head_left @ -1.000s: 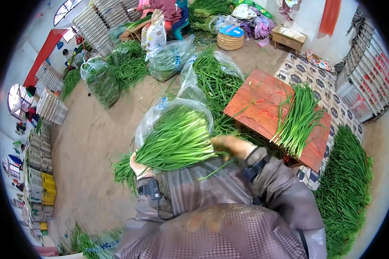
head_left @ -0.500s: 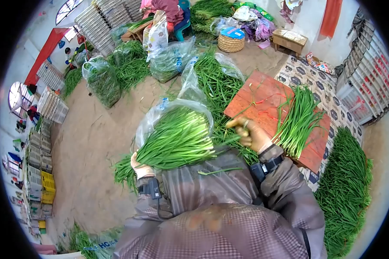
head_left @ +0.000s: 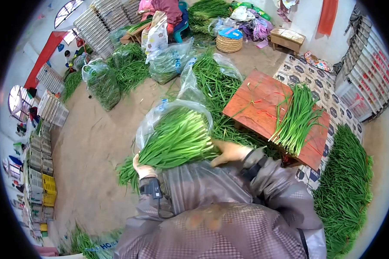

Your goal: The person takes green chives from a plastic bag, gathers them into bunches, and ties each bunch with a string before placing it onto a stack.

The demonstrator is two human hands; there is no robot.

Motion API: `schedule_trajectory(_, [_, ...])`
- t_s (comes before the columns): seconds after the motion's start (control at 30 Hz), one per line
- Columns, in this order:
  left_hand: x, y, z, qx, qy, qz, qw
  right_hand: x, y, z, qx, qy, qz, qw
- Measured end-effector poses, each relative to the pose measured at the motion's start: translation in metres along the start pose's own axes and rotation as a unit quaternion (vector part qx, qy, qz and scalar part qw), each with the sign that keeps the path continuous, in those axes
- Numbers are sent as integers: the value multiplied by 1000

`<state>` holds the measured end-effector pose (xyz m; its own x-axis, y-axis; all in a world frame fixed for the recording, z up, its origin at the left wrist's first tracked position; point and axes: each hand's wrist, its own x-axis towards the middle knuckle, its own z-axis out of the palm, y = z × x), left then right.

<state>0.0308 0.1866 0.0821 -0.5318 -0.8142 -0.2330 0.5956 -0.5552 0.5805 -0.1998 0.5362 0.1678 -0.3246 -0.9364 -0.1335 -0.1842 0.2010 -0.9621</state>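
A thick bundle of green chives (head_left: 177, 140) lies across my lap, its white ends inside a clear plastic bag (head_left: 153, 118). My left hand (head_left: 142, 170), gloved, grips the bundle near its leafy end. Gloved too, my right hand (head_left: 229, 152) rests at the bundle's right side, fingers spread against the stalks. A smaller chive bunch (head_left: 296, 118) lies on the low red wooden table (head_left: 257, 105) to my right.
Loose chives cover the floor by the table (head_left: 216, 84) and at the far right (head_left: 348, 190). Bagged chives (head_left: 101, 82) stand on the dirt floor to the left. A woven basket (head_left: 229, 41), a small stool (head_left: 287, 39) and a seated person (head_left: 166, 11) are at the back. Stacked crates (head_left: 52, 108) line the left.
My right hand, raised over the table edge half a second ago, has come back down to the right side of the bundle. The left hand has kept its hold.
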Motion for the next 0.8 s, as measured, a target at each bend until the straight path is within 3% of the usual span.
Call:
schedule_trajectory(0.03, [-1,1,2,6,-11,-14,1000,20,20,25,-62,37,-155,985])
schedule_trajectory(0.1, [-4,-2,1,16,-12,-24,1000,10,-39,40,17,-27,54,998])
schedule_trajectory(0.13, [-9,-1,4,19,-12,-16,1000,9,-44,49,106,4,94,990])
schedule_trajectory(0.17, [-14,0,7,20,-11,-8,1000,12,-44,41,81,-21,129,988])
schedule_trajectory(0.2, [-16,0,10,19,-12,-2,1000,12,-29,30,-27,-26,-18,999])
schedule_trajectory(0.33, [-3,0,-5,17,23,7,1000,-23,-16,-15,-94,68,-81,990])
schedule_trajectory(0.4, [-4,3,-6,6,-16,4,1000,-36,8,-44,71,95,-1,993])
schedule_trajectory(0.43, [-4,2,-6,-1,-35,2,999,-45,9,-51,112,147,-6,983])
schedule_trajectory(0.5, [-1,2,-13,-6,-41,12,999,-53,14,-46,276,230,41,932])
schedule_trajectory(0.63, [-10,4,1,-30,-33,-10,999,-60,97,-41,205,335,187,901])
schedule_trajectory(0.67, [-10,4,3,-34,-32,-14,999,-62,148,-44,171,353,198,898])
schedule_trajectory(0.7, [-12,6,4,-42,-53,-10,998,-72,151,-44,42,361,188,913])
schedule_trajectory(0.73, [-9,7,-4,-38,-47,-4,998,-78,196,-43,43,386,207,898])
schedule_trajectory(0.8, [4,7,-23,-32,-36,5,999,-105,235,-50,-115,289,317,896])
